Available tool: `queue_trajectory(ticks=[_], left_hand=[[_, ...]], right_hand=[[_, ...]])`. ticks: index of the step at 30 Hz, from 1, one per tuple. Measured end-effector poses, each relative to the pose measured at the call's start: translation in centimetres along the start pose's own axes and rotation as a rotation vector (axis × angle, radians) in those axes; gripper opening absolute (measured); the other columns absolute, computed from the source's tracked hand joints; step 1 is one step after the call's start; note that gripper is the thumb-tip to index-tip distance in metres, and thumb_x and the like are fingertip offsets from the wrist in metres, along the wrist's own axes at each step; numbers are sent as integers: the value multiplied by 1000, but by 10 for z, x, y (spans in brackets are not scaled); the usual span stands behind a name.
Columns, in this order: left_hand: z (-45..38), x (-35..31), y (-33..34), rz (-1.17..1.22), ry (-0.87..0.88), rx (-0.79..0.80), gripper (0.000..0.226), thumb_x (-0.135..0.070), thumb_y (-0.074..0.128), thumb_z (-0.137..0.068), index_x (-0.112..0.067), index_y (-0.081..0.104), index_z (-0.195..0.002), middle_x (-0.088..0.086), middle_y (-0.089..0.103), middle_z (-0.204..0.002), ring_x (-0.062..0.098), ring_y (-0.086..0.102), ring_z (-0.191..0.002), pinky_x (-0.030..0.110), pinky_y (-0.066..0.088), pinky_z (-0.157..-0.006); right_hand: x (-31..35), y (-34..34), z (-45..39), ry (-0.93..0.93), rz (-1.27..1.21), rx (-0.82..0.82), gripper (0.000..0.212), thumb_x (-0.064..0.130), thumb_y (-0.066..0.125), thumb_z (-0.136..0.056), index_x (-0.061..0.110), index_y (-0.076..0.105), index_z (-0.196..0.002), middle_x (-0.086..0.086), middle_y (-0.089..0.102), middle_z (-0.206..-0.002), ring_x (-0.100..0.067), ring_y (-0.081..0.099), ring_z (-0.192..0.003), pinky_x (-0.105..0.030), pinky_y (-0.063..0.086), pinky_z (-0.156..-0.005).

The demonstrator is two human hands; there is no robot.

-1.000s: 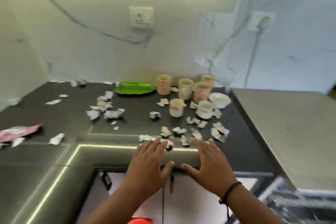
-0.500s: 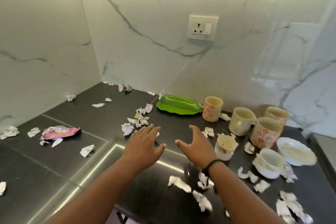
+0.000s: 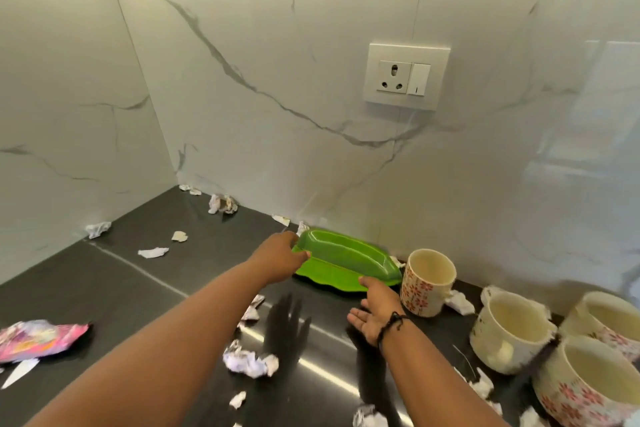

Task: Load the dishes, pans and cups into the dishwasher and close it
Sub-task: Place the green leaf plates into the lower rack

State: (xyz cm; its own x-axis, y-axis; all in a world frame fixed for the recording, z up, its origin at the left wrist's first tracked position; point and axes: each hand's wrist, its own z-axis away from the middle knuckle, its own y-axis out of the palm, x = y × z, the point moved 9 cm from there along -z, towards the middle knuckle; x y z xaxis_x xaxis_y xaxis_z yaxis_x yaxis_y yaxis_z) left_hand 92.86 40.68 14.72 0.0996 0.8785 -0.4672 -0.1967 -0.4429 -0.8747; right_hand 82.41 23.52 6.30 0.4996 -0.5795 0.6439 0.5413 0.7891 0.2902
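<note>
Both hands reached for the green dish at the back of the dark surface.

The left hand touched the left end of the green leaf-shaped dish; whether its grip had closed could not be told. The right hand lay released, palm up, fingertips at the dish's near edge. The dish sat by the marble wall, just left of a floral cup; paper scraps littered the surface.

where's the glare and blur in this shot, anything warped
Head view: bright light streaks glare off the dark countertop; both hands' shadows fall on it; the mugs at the right edge are smeared; wall tile lines bow from the wide lens; the green tray stays fairly sharp.
</note>
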Motion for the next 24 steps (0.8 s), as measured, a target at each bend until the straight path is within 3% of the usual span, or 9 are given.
queue_trajectory(ticks=[4, 6, 9, 12, 14, 19, 21, 24], left_hand=[[-45, 14, 25, 103, -67, 41, 62, -35, 59, -92, -7, 37, -143, 12, 44, -145, 27, 43, -132, 31, 35, -104], [-63, 23, 38, 124, -97, 72, 62, -34, 59, -92, -7, 36, -143, 13, 44, -145, 28, 44, -131, 29, 35, -103], [-83, 35, 50, 208, -168, 58, 57, -31, 59, -92, -9, 40, -140, 14, 50, -138, 29, 50, -123, 28, 39, -95], [-91, 42, 43, 282, -226, -34, 45, -24, 57, -90, -16, 47, -134, 12, 56, -131, 28, 56, -110, 32, 44, -94], [-90, 41, 36, 363, -226, -76, 41, -12, 52, -88, -15, 50, -129, 13, 59, -122, 25, 57, -95, 30, 45, -82], [-38, 32, 8, 947, -244, -146, 40, 9, 43, -83, -7, 58, -116, 12, 57, -86, 22, 52, -67, 28, 40, -58], [-2, 32, -3, 1190, -293, -114, 35, 11, 45, -82, -13, 58, -104, 9, 56, -84, 20, 52, -67, 30, 44, -60], [52, 27, -26, 1460, -275, -19, 35, 6, 46, -81, -18, 56, -104, 6, 56, -84, 14, 57, -59, 25, 49, -56]], right_hand=[[5, 6, -32, 13, -95, -66, 46, 16, 50, -97, 8, 38, -140, -22, 41, -142, -38, 47, -125, -45, 41, -100], [9, 10, -42, 23, -187, -88, 36, 13, 48, -97, 8, 43, -132, -21, 50, -126, -38, 52, -117, -46, 42, -99], [13, 16, -50, -7, -238, -135, 17, 6, 42, -97, 11, 50, -111, -13, 55, -87, -31, 56, -81, -47, 47, -89], [16, 13, -51, -67, -240, -211, 21, -1, 36, -95, 9, 50, -108, -13, 50, -83, -25, 50, -70, -44, 50, -75], [17, 13, -44, -74, -269, -217, 21, -3, 34, -95, 8, 50, -104, -13, 48, -83, -25, 48, -68, -45, 50, -74], [32, 18, 11, -121, -366, -110, 22, -3, 40, -95, 9, 52, -81, -14, 50, -79, -22, 44, -63, -45, 51, -74], [44, 19, 44, -174, -391, -50, 16, -3, 45, -95, 7, 55, -86, -15, 52, -79, -21, 46, -63, -41, 51, -62], [59, 25, 106, -294, -318, 40, 7, 4, 53, -94, 4, 59, -98, -13, 58, -76, -22, 55, -64, -39, 54, -51]])
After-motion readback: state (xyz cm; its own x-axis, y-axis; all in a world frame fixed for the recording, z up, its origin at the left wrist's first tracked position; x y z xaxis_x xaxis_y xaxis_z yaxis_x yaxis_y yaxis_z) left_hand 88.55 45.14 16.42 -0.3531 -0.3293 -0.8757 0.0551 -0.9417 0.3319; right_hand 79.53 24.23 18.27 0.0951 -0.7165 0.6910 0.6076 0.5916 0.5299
